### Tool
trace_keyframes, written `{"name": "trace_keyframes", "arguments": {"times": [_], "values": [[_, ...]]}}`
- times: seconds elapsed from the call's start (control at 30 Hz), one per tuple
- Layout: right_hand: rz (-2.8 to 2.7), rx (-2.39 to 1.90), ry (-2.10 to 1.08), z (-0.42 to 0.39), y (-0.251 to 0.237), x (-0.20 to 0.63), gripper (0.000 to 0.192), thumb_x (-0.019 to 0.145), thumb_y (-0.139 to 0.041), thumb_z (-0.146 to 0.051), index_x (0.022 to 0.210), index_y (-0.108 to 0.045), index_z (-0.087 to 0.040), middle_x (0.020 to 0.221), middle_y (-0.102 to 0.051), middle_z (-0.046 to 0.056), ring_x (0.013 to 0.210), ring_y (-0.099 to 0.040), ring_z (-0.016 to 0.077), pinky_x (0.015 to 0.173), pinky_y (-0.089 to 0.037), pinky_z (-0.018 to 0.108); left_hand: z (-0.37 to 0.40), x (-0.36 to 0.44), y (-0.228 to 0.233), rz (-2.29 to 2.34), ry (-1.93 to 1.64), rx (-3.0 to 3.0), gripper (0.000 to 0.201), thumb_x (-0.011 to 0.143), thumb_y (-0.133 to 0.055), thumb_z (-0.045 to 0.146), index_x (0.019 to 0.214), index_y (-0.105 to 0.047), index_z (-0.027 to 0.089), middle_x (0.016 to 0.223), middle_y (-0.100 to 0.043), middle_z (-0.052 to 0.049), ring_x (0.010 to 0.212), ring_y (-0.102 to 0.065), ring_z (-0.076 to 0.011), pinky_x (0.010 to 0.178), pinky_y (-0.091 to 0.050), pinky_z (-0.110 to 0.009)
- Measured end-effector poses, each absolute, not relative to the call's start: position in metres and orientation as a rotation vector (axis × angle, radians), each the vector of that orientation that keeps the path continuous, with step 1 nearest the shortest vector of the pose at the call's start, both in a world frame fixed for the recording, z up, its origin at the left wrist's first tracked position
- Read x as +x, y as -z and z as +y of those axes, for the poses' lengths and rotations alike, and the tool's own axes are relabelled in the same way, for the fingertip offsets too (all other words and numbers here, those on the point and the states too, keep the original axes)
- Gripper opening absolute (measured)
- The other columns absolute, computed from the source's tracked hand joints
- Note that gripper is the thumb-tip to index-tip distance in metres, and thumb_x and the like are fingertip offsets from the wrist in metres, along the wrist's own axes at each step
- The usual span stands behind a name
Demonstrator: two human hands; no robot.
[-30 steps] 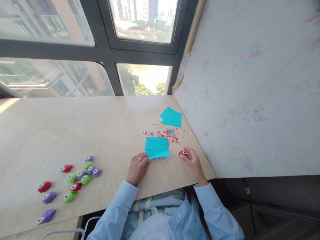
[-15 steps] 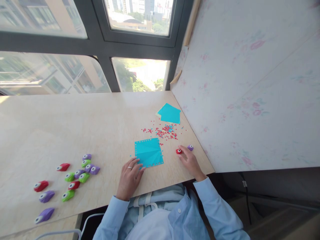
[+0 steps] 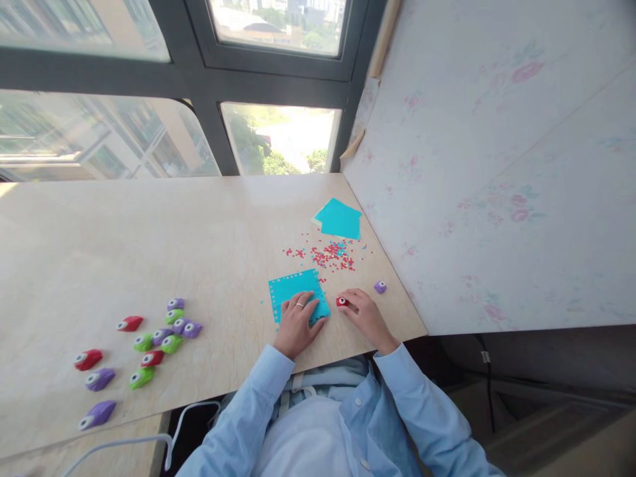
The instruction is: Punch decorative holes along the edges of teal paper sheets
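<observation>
My left hand [image 3: 297,323] lies flat on a square teal paper sheet [image 3: 291,291] with punched holes along its edges, near the table's front edge. My right hand [image 3: 365,318] grips a small red paper punch [image 3: 342,302] just to the right of the sheet. A purple punch [image 3: 380,287] lies alone on the table, further right and close to the wall.
Red and teal punched bits [image 3: 330,255] are scattered beyond the sheet, with a stack of teal paper [image 3: 340,219] behind them. Several red, green and purple punches [image 3: 154,341] lie at the left. A papered wall [image 3: 487,165] bounds the wooden table [image 3: 124,252] on the right.
My left hand moved up onto the teal sheet. My right hand slid the red punch left, toward the sheet. The purple punch, hidden a second ago, now lies alone at the right.
</observation>
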State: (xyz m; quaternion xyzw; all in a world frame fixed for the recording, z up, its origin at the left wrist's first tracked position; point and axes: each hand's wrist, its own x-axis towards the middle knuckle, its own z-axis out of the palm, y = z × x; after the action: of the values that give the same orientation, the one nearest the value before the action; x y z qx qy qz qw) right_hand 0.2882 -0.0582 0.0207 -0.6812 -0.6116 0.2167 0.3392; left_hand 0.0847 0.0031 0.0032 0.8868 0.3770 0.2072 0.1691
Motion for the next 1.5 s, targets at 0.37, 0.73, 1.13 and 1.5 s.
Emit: {"name": "trace_keyframes", "arguments": {"times": [0.37, 0.73, 1.13, 1.5], "values": [[-1.481, -1.626, -0.788, -0.055, -0.018, 0.274, 0.026, 0.086, -0.061, -0.023, 0.110, -0.069, -0.025, 0.109, -0.067, 0.007, 0.099, -0.063, 0.0208, 0.084, -0.053, 0.034, 0.005, 0.079, -0.002, 1.009, -0.663, 2.460, 0.038, 0.084, -0.063, 0.045, 0.116, -0.065, 0.024, 0.133, -0.058, -0.013, 0.124, -0.049, -0.0321, 0.095, -0.040, -0.049], [-1.545, -1.581, -0.859, -0.048, -0.022, 0.282, 0.025, 0.088, -0.057, -0.023, 0.110, -0.069, -0.025, 0.112, -0.068, 0.006, 0.107, -0.062, 0.0215, 0.097, -0.047, 0.039, 0.004, 0.075, -0.003, 0.966, -0.630, 2.400, 0.041, 0.084, -0.063, 0.047, 0.118, -0.063, 0.025, 0.134, -0.058, -0.010, 0.126, -0.047, -0.0304, 0.097, -0.036, -0.048], [-1.570, -1.611, -0.770, -0.046, -0.017, 0.284, 0.025, 0.089, -0.057, -0.027, 0.110, -0.071, -0.026, 0.115, -0.070, 0.007, 0.111, -0.062, 0.0229, 0.100, -0.047, 0.043, 0.004, 0.077, -0.004, 0.971, -0.643, 2.389, 0.039, 0.083, -0.064, 0.048, 0.115, -0.065, 0.027, 0.133, -0.059, -0.009, 0.125, -0.048, -0.0304, 0.095, -0.038, -0.048], [-1.602, -1.608, -0.838, -0.048, -0.021, 0.285, 0.028, 0.089, -0.057, -0.027, 0.115, -0.068, -0.026, 0.120, -0.067, 0.007, 0.113, -0.060, 0.0221, 0.098, -0.048, 0.040, 0.004, 0.080, -0.001, 1.008, -0.659, 2.401, 0.028, 0.086, -0.063, 0.041, 0.108, -0.067, 0.024, 0.128, -0.062, -0.009, 0.123, -0.050, -0.0290, 0.095, -0.039, -0.047]]}}
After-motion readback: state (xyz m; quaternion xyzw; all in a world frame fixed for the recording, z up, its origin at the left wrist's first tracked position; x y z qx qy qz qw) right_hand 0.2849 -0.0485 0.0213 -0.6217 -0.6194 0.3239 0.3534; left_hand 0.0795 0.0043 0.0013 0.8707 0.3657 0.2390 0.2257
